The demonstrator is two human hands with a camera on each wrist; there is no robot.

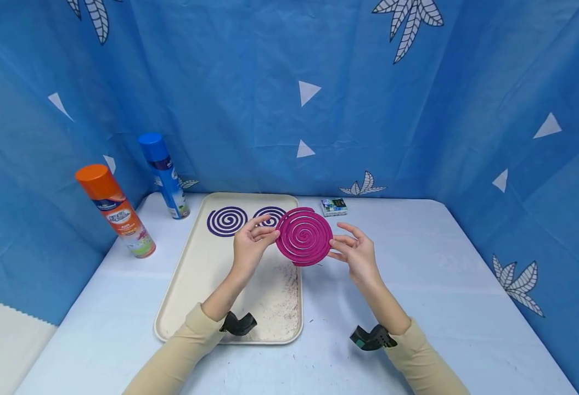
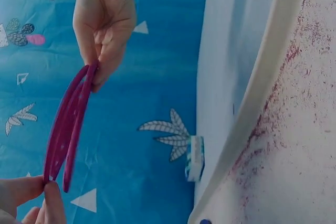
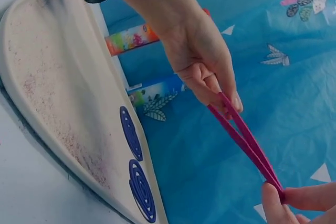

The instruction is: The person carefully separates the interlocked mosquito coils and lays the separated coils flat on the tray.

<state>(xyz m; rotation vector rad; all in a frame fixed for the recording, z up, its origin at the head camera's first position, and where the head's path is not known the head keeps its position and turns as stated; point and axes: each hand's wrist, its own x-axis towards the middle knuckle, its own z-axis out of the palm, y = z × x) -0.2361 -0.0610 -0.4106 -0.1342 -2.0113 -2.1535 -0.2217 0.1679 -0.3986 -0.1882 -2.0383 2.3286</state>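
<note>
A magenta pair of mosquito coils (image 1: 304,237) is held up face-on above the tray's right edge. My left hand (image 1: 249,248) pinches its left rim between thumb and fingers. On the opposite rim, my right hand (image 1: 361,255) pinches it, with some fingers spread. Seen edge-on in the left wrist view, the magenta coils (image 2: 63,129) show a gap between layers that opens toward the left hand's side. Two purple mosquito coils lie at the tray's far end: the left coil (image 1: 227,221) shows whole, while the left hand and magenta coils partly cover the right coil (image 1: 269,210).
The cream tray (image 1: 190,296) carries reddish crumbs along its right side. Left of it stand an orange-capped spray can (image 1: 116,211) and a blue-capped spray can (image 1: 164,175). A small box (image 1: 334,207) lies behind the right hand. Blue patterned cloth (image 1: 269,109) encloses the white table (image 1: 417,307).
</note>
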